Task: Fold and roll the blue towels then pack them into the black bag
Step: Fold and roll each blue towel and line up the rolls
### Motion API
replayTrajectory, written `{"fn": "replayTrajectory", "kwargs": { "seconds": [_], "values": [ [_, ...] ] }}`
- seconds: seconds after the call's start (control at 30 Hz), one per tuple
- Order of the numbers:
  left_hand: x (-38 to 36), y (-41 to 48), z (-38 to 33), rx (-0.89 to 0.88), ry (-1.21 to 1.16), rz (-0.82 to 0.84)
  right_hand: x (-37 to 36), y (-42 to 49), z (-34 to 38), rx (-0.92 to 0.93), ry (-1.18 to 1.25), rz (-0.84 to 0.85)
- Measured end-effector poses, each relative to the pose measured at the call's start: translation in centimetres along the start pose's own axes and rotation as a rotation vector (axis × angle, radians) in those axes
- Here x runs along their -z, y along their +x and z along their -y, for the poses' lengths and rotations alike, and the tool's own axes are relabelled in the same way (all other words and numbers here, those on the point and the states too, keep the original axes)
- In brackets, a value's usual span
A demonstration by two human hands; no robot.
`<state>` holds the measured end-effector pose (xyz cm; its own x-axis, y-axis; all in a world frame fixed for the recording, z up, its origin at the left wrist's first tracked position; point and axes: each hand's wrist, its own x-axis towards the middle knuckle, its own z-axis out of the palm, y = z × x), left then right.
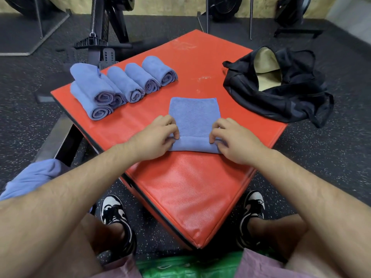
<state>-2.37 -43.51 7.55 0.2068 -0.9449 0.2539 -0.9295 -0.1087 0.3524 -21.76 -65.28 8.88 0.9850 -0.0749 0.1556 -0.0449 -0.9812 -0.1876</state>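
Rolled towels [128, 83] are stacked far-left on the red mat [186, 187], a folded towel [194, 115] at centre is pinched at its rolled near edge by left hand [158, 137] and right hand [232, 141], and nothing is seen packed in the open black bag [267, 97].

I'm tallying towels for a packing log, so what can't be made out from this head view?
In the head view:
Black bag: its own folded sides hide all but some pale lining.
Rolled towels: the top roll half hides one behind it, so the count is unsure.
Blue cloth at lower left: cut off by the left forearm and the frame edge.
Half-rolled towel: left hand and right hand cover its rolled ends.
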Motion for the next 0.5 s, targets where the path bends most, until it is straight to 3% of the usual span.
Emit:
{"fn": "replayTrajectory", "kwargs": {
  "seconds": [0.2,0.37,0.5],
  "values": [
    [0.5,0.0,-0.3,-0.115,0.08,0.071,0.0,0.0,0.8,0.059,-0.041,0.051],
    [0.1,0.1,0.1,-0.066,0.107,0.082,-0.2,0.2,0.7,0.02,-0.061,0.061],
    [0.8,0.5,-0.4,0.049,-0.001,0.13,0.8,0.5,0.8,-0.118,0.097,0.135]
  ]
}}
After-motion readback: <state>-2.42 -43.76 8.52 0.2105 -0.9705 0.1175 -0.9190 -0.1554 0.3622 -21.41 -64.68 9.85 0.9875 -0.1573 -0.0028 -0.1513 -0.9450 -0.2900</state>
